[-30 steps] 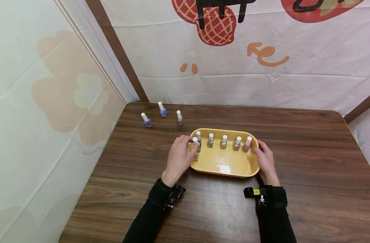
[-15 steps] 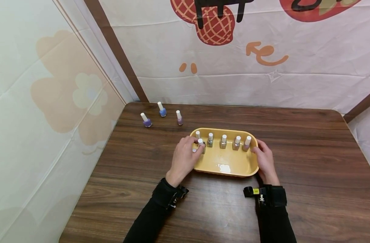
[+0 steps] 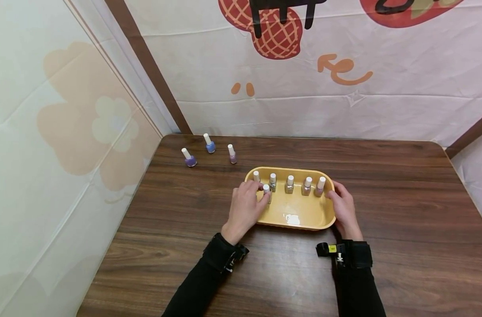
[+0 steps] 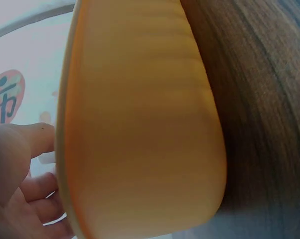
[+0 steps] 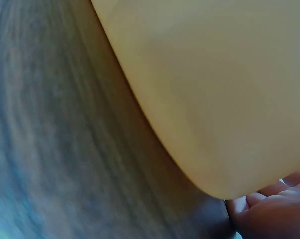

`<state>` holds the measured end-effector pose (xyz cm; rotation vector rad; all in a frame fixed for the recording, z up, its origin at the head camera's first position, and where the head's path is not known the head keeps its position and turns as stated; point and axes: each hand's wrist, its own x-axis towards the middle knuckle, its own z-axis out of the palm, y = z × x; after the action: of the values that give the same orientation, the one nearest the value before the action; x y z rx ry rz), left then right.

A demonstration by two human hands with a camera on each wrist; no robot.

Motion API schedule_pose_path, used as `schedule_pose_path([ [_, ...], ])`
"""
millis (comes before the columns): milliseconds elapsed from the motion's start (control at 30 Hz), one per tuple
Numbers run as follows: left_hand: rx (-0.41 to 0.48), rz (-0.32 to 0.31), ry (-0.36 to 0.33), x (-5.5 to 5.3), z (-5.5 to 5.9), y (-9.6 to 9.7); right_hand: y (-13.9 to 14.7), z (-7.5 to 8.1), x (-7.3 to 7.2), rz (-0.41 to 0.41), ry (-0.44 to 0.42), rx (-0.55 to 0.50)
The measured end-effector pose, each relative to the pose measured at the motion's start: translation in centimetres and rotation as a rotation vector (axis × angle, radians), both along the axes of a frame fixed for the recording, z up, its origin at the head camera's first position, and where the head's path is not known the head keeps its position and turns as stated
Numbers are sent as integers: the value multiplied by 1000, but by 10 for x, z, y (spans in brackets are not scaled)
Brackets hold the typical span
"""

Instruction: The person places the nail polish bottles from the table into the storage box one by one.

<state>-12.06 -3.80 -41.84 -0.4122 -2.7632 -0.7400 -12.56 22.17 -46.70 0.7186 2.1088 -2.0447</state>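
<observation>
Left to right, then: a purple bottle (image 3: 190, 161) stood on the bench (image 3: 153, 220), ahead and left of the left hand (image 3: 244, 204), then a blue bottle (image 3: 211, 147) farther out, then a lilac bottle (image 3: 233, 157) almost straight ahead. All three sat well apart from the fingers. The left hand had a polish bottle (image 3: 266, 189) in a narrow pinch, thumb and finger, cap up, at the left end of the yellow tray (image 3: 300, 209). Couldn't tell whether its base touched down. A row of bottles (image 3: 290, 185) ran from just ahead of that hand off to its right, along the far wall. Key thing, I'd guess: the tray's long axis went sideways, hand to hand, so its floor stretched right of the pinch. The right hand (image 3: 345, 211) gripped the far end, thumb inside; the left was nearer the pinched bottle.
</observation>
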Motion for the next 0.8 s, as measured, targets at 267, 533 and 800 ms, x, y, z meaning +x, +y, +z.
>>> schedule_pose_path([
  [267,-21,-18,70,0,-9,2,0,-1,0,1,6,9],
  [533,-60,-29,82,1,-15,4,0,-1,1,2,5,14],
  [800,-82,-35,98,1,-21,5,1,-2,0,5,13,17],
])
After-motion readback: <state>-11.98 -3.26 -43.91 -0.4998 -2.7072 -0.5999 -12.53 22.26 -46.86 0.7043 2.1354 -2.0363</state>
